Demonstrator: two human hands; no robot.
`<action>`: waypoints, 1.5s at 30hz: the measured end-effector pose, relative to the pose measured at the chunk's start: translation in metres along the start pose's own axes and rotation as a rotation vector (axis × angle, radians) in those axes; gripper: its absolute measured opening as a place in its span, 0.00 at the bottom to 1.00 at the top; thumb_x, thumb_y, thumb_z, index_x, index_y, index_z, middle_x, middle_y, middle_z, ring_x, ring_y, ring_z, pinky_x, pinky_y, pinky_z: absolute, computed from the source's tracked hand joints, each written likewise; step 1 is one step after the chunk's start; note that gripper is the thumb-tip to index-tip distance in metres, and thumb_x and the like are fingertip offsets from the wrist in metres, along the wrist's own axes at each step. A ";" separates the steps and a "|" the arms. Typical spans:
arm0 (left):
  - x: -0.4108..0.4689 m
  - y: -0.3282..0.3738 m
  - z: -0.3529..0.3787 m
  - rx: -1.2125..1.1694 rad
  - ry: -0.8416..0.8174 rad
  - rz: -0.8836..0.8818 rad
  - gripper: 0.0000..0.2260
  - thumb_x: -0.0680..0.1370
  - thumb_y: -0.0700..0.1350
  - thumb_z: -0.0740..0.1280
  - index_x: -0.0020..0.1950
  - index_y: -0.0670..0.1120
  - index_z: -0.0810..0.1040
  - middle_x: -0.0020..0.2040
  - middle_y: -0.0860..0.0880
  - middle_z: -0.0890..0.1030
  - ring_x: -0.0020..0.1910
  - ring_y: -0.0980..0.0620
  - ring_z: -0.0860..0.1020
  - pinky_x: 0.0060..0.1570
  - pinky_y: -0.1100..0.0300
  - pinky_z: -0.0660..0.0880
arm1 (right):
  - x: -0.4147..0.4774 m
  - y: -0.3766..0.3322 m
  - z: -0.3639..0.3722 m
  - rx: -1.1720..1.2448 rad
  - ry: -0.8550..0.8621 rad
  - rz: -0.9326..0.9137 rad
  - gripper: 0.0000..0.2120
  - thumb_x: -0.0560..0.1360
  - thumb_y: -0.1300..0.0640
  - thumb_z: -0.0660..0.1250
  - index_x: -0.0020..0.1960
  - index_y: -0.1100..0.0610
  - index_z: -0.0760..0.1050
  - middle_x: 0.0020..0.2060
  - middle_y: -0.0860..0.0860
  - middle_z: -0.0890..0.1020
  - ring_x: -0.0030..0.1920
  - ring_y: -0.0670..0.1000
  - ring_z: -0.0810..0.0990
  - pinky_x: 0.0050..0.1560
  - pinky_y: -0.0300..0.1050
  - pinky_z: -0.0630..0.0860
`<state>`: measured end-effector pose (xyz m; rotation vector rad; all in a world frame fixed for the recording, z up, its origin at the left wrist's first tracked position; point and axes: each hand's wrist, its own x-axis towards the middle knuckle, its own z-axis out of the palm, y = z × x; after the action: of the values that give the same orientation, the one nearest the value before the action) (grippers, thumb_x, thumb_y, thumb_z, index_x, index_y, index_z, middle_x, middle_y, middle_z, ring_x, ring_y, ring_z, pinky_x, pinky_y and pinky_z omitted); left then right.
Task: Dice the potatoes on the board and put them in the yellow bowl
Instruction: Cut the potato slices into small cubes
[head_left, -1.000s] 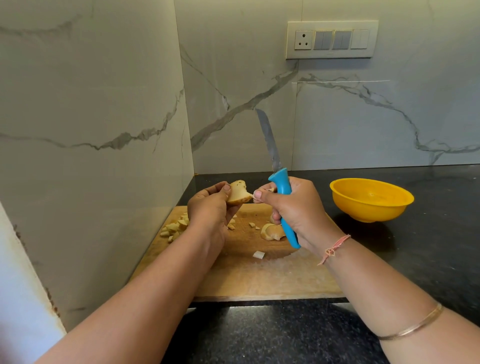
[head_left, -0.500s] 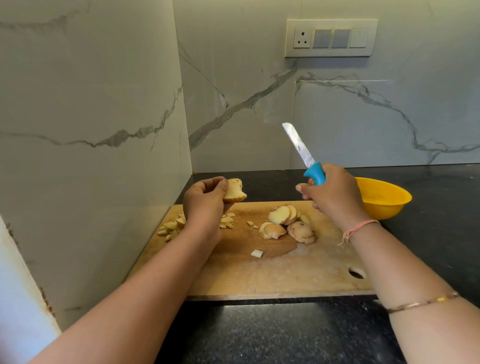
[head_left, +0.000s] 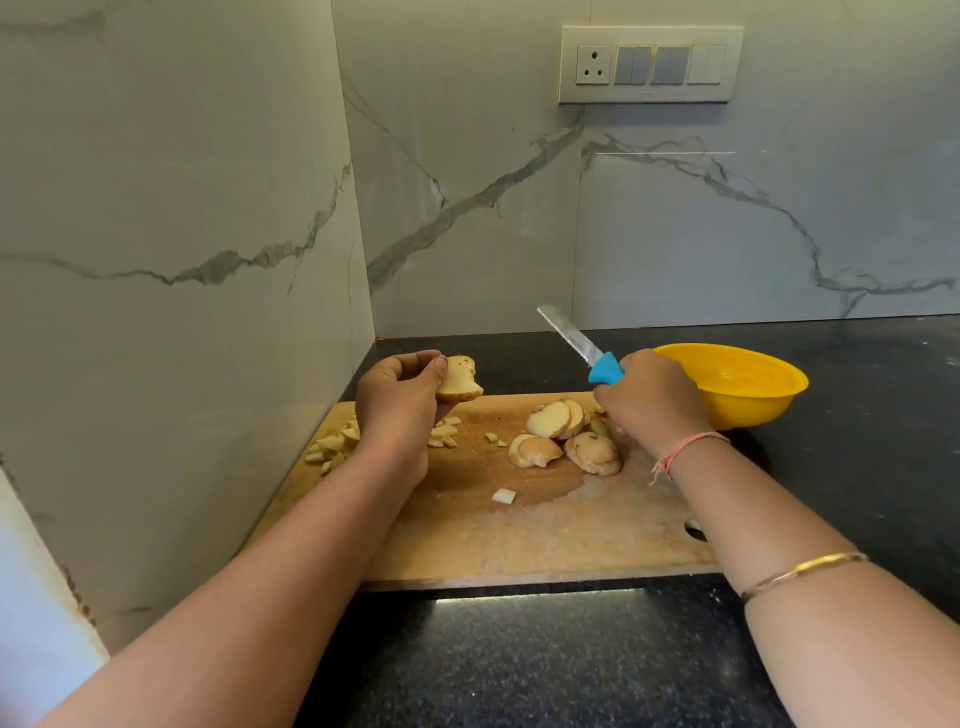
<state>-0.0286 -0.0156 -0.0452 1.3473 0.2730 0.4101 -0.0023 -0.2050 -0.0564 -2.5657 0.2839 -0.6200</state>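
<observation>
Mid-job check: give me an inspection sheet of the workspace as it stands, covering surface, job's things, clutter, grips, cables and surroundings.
Surface: black speckled counter with a wooden board lying on it.
Job's things: potato slices and skin-on chunks mid-board; diced pile at the board's left edge; yellow bowl beside the board's far right corner, no dice seen in its visible part.
Clutter: one stray cube on the board; nothing else seen.
Grips: left hand pinches a part-cut potato piece above the board; right hand grips the blue-handled knife, blade pointing up and away.
Cables: nothing seen.
Surroundings: marble-look walls at left and back; switch panel with a socket on the back wall.
</observation>
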 end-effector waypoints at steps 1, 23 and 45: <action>0.001 0.001 -0.001 -0.004 0.008 0.006 0.06 0.77 0.40 0.67 0.53 0.46 0.78 0.52 0.48 0.79 0.50 0.48 0.80 0.50 0.53 0.81 | -0.002 -0.002 -0.003 0.031 0.009 -0.028 0.17 0.76 0.52 0.67 0.62 0.59 0.73 0.52 0.56 0.80 0.46 0.54 0.80 0.44 0.45 0.76; 0.001 0.007 -0.003 0.073 -0.088 -0.099 0.05 0.79 0.39 0.65 0.53 0.48 0.76 0.49 0.48 0.76 0.46 0.50 0.78 0.43 0.58 0.80 | -0.048 -0.046 -0.001 0.267 -0.334 -0.172 0.11 0.76 0.57 0.67 0.56 0.59 0.74 0.44 0.56 0.82 0.35 0.50 0.80 0.37 0.42 0.80; -0.040 -0.010 -0.015 1.594 -0.482 0.642 0.14 0.81 0.51 0.56 0.66 0.52 0.70 0.77 0.48 0.57 0.77 0.45 0.47 0.75 0.46 0.47 | -0.025 -0.029 -0.018 1.058 -0.341 0.227 0.10 0.75 0.57 0.69 0.53 0.59 0.73 0.36 0.53 0.81 0.26 0.44 0.72 0.22 0.33 0.70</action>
<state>-0.0698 -0.0211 -0.0598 3.0643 -0.3800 0.3483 -0.0304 -0.1795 -0.0377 -1.5414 0.0795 -0.1453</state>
